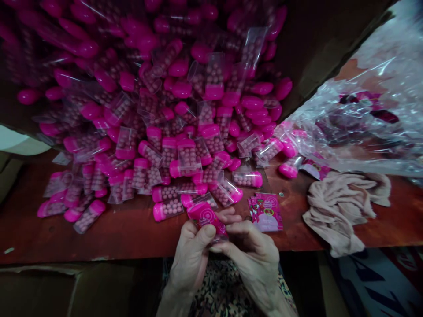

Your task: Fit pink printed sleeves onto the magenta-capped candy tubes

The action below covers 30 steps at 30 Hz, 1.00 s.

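The only view comes from a camera worn on the person's head, looking forward and steeply down over the chest. The left hand (191, 259) and right hand (253, 264) sit close to the lens at the bottom edge, above a patterned garment (221, 290). The frame faces across a red tabletop (66, 242) toward a pile of pink-capped tubes (165, 132), which fills the upper middle, with a clear plastic bag (357, 127) to the right. The wide lens bends the scene, and the table's near edge runs slightly tilted across the lower frame.
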{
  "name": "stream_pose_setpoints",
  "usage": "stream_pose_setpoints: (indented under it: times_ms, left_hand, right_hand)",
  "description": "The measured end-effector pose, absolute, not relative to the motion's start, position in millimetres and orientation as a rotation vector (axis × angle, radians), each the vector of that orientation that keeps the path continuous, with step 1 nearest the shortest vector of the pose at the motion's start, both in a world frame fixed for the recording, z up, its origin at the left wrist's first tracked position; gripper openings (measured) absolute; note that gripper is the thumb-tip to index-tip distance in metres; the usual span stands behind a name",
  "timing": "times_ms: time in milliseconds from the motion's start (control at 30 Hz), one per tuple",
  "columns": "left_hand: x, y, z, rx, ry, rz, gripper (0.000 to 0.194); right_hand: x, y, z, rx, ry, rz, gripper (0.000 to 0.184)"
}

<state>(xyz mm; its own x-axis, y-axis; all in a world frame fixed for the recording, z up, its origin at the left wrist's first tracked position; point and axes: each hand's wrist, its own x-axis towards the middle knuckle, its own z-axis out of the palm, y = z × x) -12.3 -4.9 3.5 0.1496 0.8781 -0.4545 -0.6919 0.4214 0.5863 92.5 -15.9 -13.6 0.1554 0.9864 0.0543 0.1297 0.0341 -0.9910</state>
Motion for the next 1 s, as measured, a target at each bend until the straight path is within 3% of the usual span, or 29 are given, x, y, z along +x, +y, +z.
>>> stream_pose_setpoints:
  times_ms: [467,633,800,1000]
  left_hand:
    - [-9.8,-6.6,5.1,0.320,0.878,1.153,0.017]
    - [-15.3,-4.4,2.5,0.341,0.872,1.185,0.028]
    - [-23.4,1.5,4.0,0.315,1.104,1.302,0.014]
    - [-23.5,3.2,8.9,0.250,1.189,1.356,0.015]
  right_hand:
    - [93.2,-17.9,-15.4,-1.321,-1.092,1.091,0.020]
    - [94.6,-14.1,-10.3,-1.324,-1.101,1.139,0.018]
    - [98.9,-10.9,-6.3,-1.307,-1.140,1.259,0.018]
    - [110.3,-2.7,-1.0,-1.230,-1.238,1.198,0.017]
